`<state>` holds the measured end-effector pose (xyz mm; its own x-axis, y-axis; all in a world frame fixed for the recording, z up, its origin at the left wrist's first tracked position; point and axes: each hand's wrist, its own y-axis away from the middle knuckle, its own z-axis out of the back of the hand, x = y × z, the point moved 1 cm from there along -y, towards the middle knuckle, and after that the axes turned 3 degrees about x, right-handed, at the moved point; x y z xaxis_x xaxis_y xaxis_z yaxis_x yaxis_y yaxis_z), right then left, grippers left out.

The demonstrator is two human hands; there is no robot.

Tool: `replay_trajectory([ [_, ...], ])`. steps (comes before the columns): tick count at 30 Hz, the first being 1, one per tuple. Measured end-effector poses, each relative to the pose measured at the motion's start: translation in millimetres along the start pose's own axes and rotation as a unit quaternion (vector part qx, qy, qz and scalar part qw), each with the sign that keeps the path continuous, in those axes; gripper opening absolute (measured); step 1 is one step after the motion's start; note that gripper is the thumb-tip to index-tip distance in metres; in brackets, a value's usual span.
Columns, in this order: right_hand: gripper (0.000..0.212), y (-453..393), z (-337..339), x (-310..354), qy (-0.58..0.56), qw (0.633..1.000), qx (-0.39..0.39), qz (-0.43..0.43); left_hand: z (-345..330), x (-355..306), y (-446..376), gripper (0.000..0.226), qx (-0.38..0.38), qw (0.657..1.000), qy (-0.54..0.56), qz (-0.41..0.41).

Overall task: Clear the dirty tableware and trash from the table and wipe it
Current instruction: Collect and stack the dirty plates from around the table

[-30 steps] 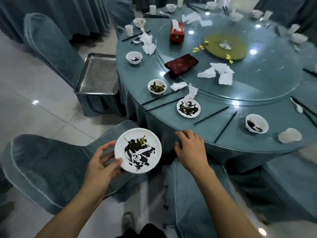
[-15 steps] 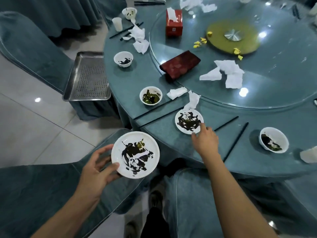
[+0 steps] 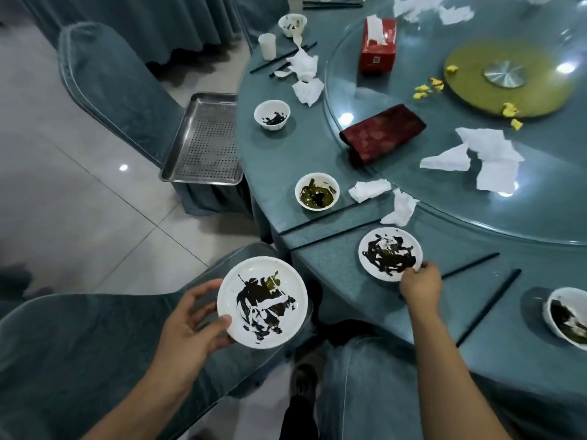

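Note:
My left hand (image 3: 190, 322) holds a dirty white plate (image 3: 262, 301) smeared with dark sauce, off the table and above a chair. My right hand (image 3: 419, 282) pinches the near rim of a second dirty plate (image 3: 389, 253) that lies near the edge of the round table (image 3: 333, 281). Dirty bowls stand along the table: one with green scraps (image 3: 317, 191), one farther left (image 3: 272, 115), one at the right edge (image 3: 567, 315). Black chopsticks (image 3: 330, 235) and crumpled napkins (image 3: 370, 189) lie around them.
A perforated metal tray (image 3: 203, 144) rests on a covered chair left of the table. The glass turntable (image 3: 476, 173) carries a red cloth (image 3: 382, 132), a red tissue box (image 3: 378, 46) and more napkins (image 3: 489, 157). Covered chairs (image 3: 79, 344) stand close below me.
My right hand moved from the table's edge forward to the second plate and now pinches its rim. My view moved closer to the table. The left hand still holds its plate.

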<state>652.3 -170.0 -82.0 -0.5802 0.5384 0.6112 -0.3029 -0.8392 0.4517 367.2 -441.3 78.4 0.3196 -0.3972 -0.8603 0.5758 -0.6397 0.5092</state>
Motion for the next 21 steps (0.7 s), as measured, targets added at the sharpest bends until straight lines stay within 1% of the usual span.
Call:
replay_trajectory([
  [3, 0.024, 30, 9, -14, -0.043, 0.999, -0.017, 0.022, 9, 6, 1, 0.054, -0.001, 1.000, 0.010, 0.009],
  [6, 0.022, 67, 14, -21, -0.092, 0.994, 0.001, 0.065, 20, 10, 5, 0.054, 0.009, 1.000, 0.025, 0.009],
  [9, 0.013, 126, 14, 7, -0.187, 0.975, 0.056, 0.104, 38, 10, 10, 0.054, 0.021, 0.998, 0.051, -0.002],
  [12, 0.020, 203, 7, 46, -0.243, 0.949, 0.113, 0.167, 65, 6, 17, 0.054, 0.038, 0.997, 0.066, -0.019],
  [14, 0.022, 250, -2, 65, -0.237, 0.936, 0.146, 0.215, 90, 4, 23, 0.054, 0.050, 0.995, 0.077, -0.034],
  [17, 0.023, 317, -22, 81, -0.179, 0.929, 0.177, 0.272, 136, -1, 35, 0.054, 0.067, 0.991, 0.101, -0.050],
  [21, 0.019, 407, -59, 85, -0.104, 0.929, 0.162, 0.315, 208, -5, 56, 0.052, 0.097, 0.987, 0.112, -0.059],
])
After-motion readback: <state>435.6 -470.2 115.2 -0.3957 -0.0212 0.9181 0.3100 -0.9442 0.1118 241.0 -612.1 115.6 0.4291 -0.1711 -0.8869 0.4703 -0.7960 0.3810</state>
